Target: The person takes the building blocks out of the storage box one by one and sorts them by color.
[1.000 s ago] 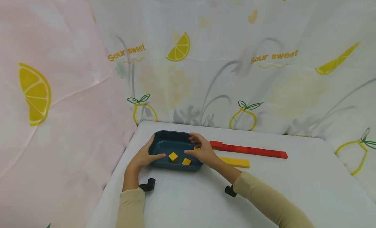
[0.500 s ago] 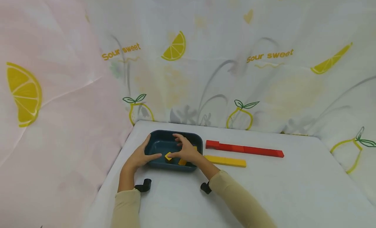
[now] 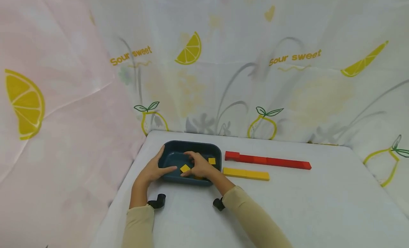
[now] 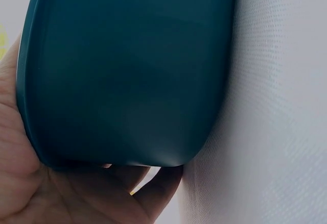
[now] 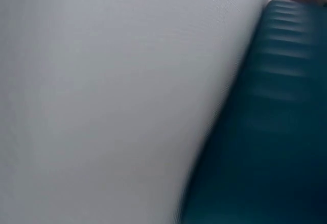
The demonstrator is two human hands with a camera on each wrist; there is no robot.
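Since the earlier frames your right hand [image 3: 199, 167] has moved from the tray's right rim to its near middle, and it now covers the yellow tile that lay by the near wall; only a sliver of that tile may show beneath your palm. Your left hand [image 3: 154, 168] has stayed on the left end of the dark teal tray [image 3: 179, 146].

Your left hand clasps that end, thumb over the rim and inside, fingers round the outer wall. In the left wrist view the tray wall [image 4: 127, 71] fills most of the frame and your palm [image 4: 30, 193] is pressed against it at the lower left.

Your right hand has its fingers curled down into the tray, fingertips at the yellow tile [image 3: 185, 168] in the middle. You cannot tell whether they pinch it or merely touch it. The right wrist view gives no help: only a blurred tray wall [image 5: 265, 132] and the white desk [image 5: 102, 101].

A second yellow tile [image 3: 212, 161] lies uncovered by the tray's right wall. The tray stands at the far left of the desk. To its right, apart from it, lie a red bar [image 3: 267, 160] and, nearer, a yellow bar [image 3: 246, 174].
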